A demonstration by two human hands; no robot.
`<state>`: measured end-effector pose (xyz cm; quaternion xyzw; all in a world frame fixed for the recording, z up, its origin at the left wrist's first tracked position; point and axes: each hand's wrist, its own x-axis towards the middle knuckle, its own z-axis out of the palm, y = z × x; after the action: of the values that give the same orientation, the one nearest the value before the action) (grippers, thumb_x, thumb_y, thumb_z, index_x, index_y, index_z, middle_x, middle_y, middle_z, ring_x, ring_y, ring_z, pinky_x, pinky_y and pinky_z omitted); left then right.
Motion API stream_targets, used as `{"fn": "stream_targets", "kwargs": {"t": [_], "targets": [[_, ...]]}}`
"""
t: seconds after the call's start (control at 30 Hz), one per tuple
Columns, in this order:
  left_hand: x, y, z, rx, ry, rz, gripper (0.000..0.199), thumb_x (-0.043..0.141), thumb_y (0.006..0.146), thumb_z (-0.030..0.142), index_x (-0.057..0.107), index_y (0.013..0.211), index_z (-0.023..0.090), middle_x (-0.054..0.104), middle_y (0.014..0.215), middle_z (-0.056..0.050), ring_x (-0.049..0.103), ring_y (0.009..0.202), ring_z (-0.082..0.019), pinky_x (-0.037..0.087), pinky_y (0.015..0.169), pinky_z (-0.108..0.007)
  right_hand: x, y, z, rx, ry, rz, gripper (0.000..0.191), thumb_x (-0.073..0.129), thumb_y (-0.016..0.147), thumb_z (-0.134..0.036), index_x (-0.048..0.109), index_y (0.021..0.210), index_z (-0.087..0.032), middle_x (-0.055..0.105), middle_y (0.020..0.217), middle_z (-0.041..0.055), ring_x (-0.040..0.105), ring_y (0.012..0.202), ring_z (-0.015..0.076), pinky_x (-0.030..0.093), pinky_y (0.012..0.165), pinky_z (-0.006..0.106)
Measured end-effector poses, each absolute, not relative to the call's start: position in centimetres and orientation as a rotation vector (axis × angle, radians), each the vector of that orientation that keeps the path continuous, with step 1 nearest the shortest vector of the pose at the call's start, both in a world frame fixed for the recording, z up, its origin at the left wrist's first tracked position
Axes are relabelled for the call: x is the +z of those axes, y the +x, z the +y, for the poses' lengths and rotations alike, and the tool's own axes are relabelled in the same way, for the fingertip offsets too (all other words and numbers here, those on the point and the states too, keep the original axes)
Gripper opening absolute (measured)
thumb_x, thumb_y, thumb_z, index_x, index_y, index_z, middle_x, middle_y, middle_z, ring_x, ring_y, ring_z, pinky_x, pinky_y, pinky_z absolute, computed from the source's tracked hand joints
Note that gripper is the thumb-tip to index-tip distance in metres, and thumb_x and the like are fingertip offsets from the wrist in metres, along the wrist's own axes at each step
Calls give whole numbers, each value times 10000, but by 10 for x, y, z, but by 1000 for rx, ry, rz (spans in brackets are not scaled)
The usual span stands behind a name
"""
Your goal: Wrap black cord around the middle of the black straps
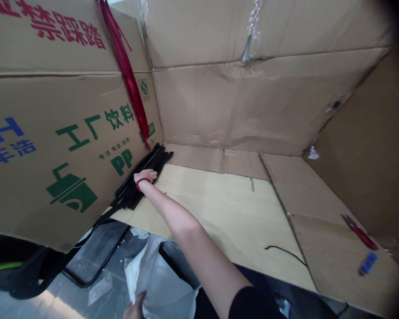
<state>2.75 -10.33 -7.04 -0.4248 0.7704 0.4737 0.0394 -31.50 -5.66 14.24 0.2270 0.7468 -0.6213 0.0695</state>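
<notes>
A bundle of long black strips (129,197) lies along the left edge of the pale board, against the printed cardboard wall. My right hand (146,176), with a red bead bracelet at the wrist, reaches across to it, its fingers bent on the strips. Low in the view, my left hand (135,306) grips the edge of a whitish plastic bag (166,283) in front of the board; only part of that hand shows.
Cardboard walls (199,106) surround the board (216,204). A red ribbon (129,79) hangs at the left. Red-handled pliers (362,234), a blue object (368,264) and a black cord (286,251) lie on the right. A black metal frame (99,270) stands lower left.
</notes>
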Motion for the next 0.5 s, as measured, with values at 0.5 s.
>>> {"fn": "stream_targets", "kwargs": {"t": [0.5], "targets": [[-72, 26, -91, 1600, -1529, 2101, 362, 605, 549, 531, 430, 455, 228, 365, 407, 42, 377, 398, -134, 333, 410, -291, 103, -91, 73, -1666, -422, 1756, 171, 521, 941, -248, 657, 1026, -188, 685, 943, 1, 653, 888, 151, 514, 801, 272]]}}
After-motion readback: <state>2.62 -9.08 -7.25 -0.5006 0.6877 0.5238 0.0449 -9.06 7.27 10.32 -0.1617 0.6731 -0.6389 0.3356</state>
